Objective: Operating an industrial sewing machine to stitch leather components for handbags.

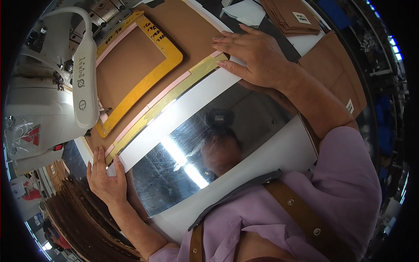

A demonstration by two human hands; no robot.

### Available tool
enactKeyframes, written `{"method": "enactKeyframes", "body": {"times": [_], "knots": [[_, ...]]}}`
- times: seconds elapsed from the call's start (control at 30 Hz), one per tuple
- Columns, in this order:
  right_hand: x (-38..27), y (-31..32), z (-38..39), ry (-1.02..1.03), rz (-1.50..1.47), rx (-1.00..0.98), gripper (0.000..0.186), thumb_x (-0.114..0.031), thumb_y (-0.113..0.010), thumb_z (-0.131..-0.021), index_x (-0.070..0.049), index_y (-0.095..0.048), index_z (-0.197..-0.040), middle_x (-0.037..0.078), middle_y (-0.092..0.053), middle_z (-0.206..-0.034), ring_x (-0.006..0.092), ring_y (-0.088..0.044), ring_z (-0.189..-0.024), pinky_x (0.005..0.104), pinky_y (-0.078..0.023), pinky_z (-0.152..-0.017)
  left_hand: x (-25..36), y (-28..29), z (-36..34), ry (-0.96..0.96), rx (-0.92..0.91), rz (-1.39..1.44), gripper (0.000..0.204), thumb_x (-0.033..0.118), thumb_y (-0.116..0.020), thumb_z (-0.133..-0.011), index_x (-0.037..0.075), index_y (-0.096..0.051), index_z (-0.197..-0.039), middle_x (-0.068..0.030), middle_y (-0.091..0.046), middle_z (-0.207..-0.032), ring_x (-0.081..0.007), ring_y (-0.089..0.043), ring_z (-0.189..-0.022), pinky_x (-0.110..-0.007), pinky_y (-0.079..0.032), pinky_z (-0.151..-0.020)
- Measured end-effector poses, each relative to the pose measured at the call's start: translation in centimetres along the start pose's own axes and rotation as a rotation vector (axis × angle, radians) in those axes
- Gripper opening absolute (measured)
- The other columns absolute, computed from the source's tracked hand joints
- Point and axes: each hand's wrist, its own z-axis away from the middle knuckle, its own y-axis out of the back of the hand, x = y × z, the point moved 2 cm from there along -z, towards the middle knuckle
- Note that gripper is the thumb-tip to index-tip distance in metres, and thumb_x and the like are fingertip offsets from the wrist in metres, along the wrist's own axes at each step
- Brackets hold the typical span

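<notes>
A brown sheet lies on a white flat board, bordered along its near side by yellow and pink strips. At the left end of this edge, my left hand rests with its fingers stretched over the corner. My right hand lies on the right end, fingers spread and thumb on the strip's end. Neither hand grips anything. A yellow frame with handwritten marks sits on the brown sheet, beyond the strips and between my hands.
A white sewing machine with a light-coloured lamp arm stands at left. Before me is a shiny metal plate showing reflections. Brown pieces are stacked at upper right, near another brown panel. Dark brown stacked sheets stand at lower left.
</notes>
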Motion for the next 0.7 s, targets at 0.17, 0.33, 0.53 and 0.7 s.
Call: {"method": "enactKeyframes", "body": {"times": [0.17,0.33,0.53,0.7], "knots": [[-0.06,0.01,-0.07,-0.033,-0.001,0.039,0.041,-0.040,-0.064,-0.098,-0.009,-0.070,-0.124,0.007,-0.070,-0.128,0.0232,-0.062,-0.128,0.0483,-0.043,-0.112,0.12,0.09,-0.07,0.019,0.026,0.021,0.042,0.025,-0.069,-0.091,0.002,-0.068,-0.126,-0.0153,-0.070,-0.128,-0.0308,-0.066,-0.120,-0.049,-0.049,-0.104],[-0.02,0.12,0.04,-0.091,0.003,-0.048,0.040,-0.033,-0.066,-0.097,-0.008,-0.067,-0.128,0.007,-0.068,-0.133,0.0247,-0.059,-0.132,0.0476,-0.042,-0.114,-0.16,0.02,0.06,0.043,-0.020,-0.026,0.045,0.029,-0.067,-0.092,0.002,-0.067,-0.128,-0.0160,-0.069,-0.129,-0.0315,-0.067,-0.118,-0.048,-0.049,-0.103],[0.01,0.17,0.00,-0.087,-0.015,0.020,0.039,-0.039,-0.064,-0.098,-0.007,-0.072,-0.121,0.008,-0.071,-0.127,0.0259,-0.064,-0.125,0.0458,-0.051,-0.104,0.03,0.23,-0.16,0.042,-0.030,-0.034,0.046,0.029,-0.067,-0.091,0.003,-0.067,-0.129,-0.0159,-0.070,-0.128,-0.0295,-0.067,-0.119,-0.046,-0.045,-0.105],[0.03,0.32,-0.04,-0.092,-0.053,-0.006,0.038,-0.031,-0.066,-0.097,-0.006,-0.069,-0.125,0.010,-0.070,-0.130,0.0281,-0.062,-0.128,0.0460,-0.049,-0.107,0.34,0.43,-0.17,0.068,-0.031,-0.038,0.046,0.031,-0.068,-0.091,0.003,-0.068,-0.127,-0.0170,-0.071,-0.125,-0.0293,-0.068,-0.116,-0.045,-0.045,-0.105]]}}
